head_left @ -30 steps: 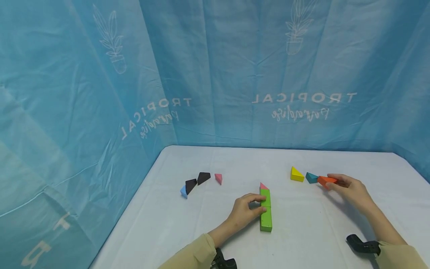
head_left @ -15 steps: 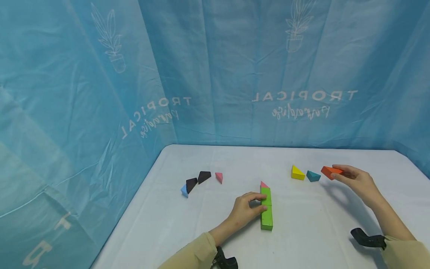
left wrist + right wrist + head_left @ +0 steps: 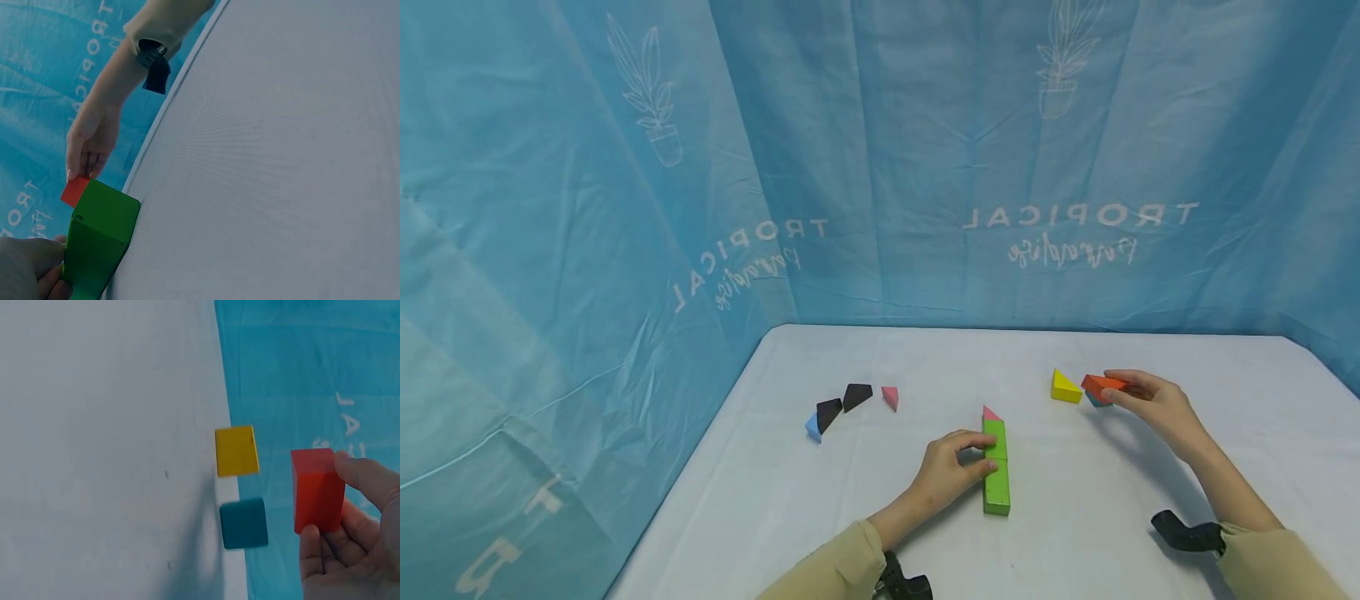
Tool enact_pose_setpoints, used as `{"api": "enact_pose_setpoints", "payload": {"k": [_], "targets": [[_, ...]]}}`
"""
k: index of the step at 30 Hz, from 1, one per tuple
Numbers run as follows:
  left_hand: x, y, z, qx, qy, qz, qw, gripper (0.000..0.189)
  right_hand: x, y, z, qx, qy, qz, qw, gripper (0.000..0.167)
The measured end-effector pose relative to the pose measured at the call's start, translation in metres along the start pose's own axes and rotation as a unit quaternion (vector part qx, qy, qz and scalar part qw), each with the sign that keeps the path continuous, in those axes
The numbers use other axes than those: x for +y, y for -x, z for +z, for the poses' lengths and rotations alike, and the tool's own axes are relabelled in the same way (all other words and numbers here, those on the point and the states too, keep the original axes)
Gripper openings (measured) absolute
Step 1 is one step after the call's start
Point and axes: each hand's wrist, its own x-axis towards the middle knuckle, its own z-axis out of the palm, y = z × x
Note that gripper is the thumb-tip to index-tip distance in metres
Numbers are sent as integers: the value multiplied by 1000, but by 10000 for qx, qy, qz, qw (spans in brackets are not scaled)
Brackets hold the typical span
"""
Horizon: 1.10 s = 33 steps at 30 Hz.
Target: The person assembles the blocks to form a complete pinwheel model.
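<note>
In the head view two green blocks [image 3: 997, 492] lie end to end, with a pink pointed piece [image 3: 991, 413] at their far end. My left hand [image 3: 951, 471] holds the green blocks from the left, curved thumb and index fingertips on them; its other fingers are partly hidden. My right hand [image 3: 1157, 412] pinches an orange-red block [image 3: 317, 494] between thumb and fingers. That block is raised off the table, and in the head view it covers most of a teal block [image 3: 244, 523]. The right wrist view shows a gap between the two. A yellow triangular block [image 3: 1065, 387] lies left of them.
At the table's left lie two black blocks [image 3: 857, 397], a light-blue piece [image 3: 813, 427] and a pink piece [image 3: 890, 398]. White cloth covers the table [image 3: 925, 358]. Blue printed curtains [image 3: 925, 167] hang behind and on the left.
My right hand has lifted the orange-red block from beside the teal block, first rightward and up, then back left over it. The left hand stays on the green blocks.
</note>
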Motion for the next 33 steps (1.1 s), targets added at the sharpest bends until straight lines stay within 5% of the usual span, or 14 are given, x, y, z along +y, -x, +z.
{"api": "enact_pose_setpoints", "payload": {"k": [33], "targets": [[-3, -1, 0, -24, 29, 21, 10000, 29, -46, -26, 96, -783, -458, -707, 9934, 46]]}}
